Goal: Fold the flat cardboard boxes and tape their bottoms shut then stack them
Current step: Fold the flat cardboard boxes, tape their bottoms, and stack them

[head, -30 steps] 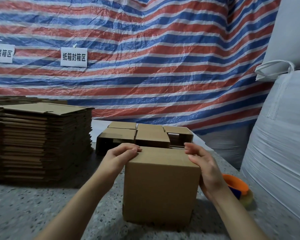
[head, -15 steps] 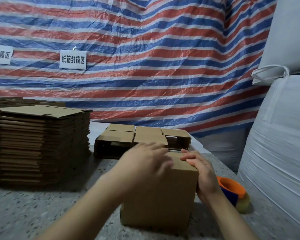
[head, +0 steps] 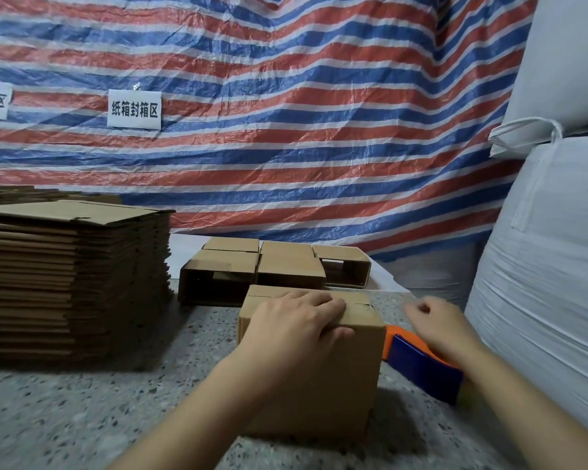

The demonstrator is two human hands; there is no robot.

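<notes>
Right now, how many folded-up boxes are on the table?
6. One box sits under the left hand; five lie behind it. More may be hidden behind them.

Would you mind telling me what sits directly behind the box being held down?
Behind the box lie several folded boxes on their sides, two showing open ends. The left hand and the box itself hide their lower fronts.

Dim, flat indoor light, cool cast. Tarp backdrop (head: 286,113) evenly lit, faint sheen on its wrinkles. Soft shadows pool under the flat cardboard stack (head: 75,283) and beside the box (head: 336,385). Right hand (head: 435,323) smeared by motion blur. Wide-angle bending at the frame edges.
</notes>
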